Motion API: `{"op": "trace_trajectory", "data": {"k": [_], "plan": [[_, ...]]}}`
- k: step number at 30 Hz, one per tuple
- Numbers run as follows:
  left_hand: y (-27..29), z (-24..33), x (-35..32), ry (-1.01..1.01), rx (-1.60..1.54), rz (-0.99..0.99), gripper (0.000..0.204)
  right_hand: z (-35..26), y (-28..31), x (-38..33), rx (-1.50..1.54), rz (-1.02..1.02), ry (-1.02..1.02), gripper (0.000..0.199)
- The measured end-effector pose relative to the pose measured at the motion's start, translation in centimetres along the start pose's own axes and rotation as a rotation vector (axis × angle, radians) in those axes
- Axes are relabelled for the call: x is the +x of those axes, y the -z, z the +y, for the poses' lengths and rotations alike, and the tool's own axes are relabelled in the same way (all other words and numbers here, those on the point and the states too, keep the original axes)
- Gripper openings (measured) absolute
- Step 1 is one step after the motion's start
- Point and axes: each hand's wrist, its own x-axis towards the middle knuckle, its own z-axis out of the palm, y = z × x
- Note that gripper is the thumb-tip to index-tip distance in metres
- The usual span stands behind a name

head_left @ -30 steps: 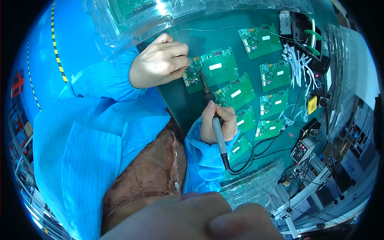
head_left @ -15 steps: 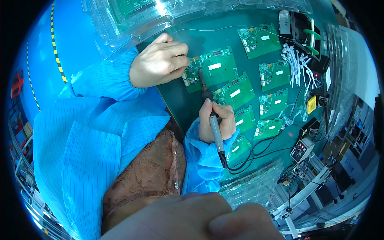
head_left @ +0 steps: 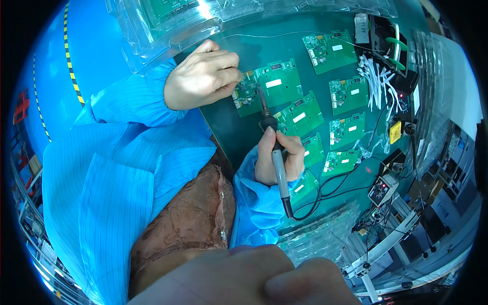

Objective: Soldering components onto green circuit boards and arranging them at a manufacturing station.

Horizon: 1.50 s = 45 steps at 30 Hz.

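My left hand (head_left: pixel 204 75) is closed at the upper left edge of a green circuit board (head_left: pixel 287 90). A thin solder wire (head_left: pixel 274 38) runs from a spool (head_left: pixel 398 51) at the far right to this hand; the end between the fingers is hidden. In a pen grip, my right hand (head_left: pixel 280 158) holds a soldering iron (head_left: pixel 280 173) with a grey handle. Its tip points up at the left half of the same board, over the small components; whether it touches cannot be made out. Just right of the tip, a white label (head_left: pixel 273 83) sits on the board.
More circuit boards (head_left: pixel 348 95) lie in rows on the green mat (head_left: pixel 234 147). Clear plastic trays (head_left: pixel 168 48) stand at the far edge. White cable ties (head_left: pixel 373 81) are bundled at the right, near a control box (head_left: pixel 382 190). The iron's black cord (head_left: pixel 317 203) loops across the mat.
My right hand has drawn the soldering iron slightly right and toward me, so its tip has shifted on the board. My left hand has barely moved.
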Motion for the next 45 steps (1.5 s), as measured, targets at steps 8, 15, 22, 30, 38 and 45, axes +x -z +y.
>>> {"op": "trace_trajectory", "data": {"k": [8,15,22,30,38,45], "plan": [[-0.3,0.1,-0.2,0.003,-0.017,0.009,0.019,-1.1,-0.1,0.5,-0.055,-0.060,0.058,0.023],[-0.6,0.1,-0.3,0.016,0.005,-0.006,0.016,-1.1,0.0,0.6,-0.089,-0.128,0.150,0.024],[-0.7,-0.1,-0.3,0.014,0.006,-0.027,0.015,-0.6,-0.2,0.6,-0.080,-0.144,0.181,0.031],[-0.8,-0.1,-0.2,0.014,0.004,-0.027,0.014,-0.7,-0.3,0.8,-0.076,-0.165,0.170,0.027],[-1.0,-0.3,-0.2,0.010,-0.012,-0.023,0.013,-0.8,-0.2,0.9,-0.087,-0.175,0.182,0.029],[-1.1,-0.1,-0.3,0.008,-0.002,-0.009,0.014,-1.1,0.4,0.9,-0.116,-0.154,0.200,0.028]]}}
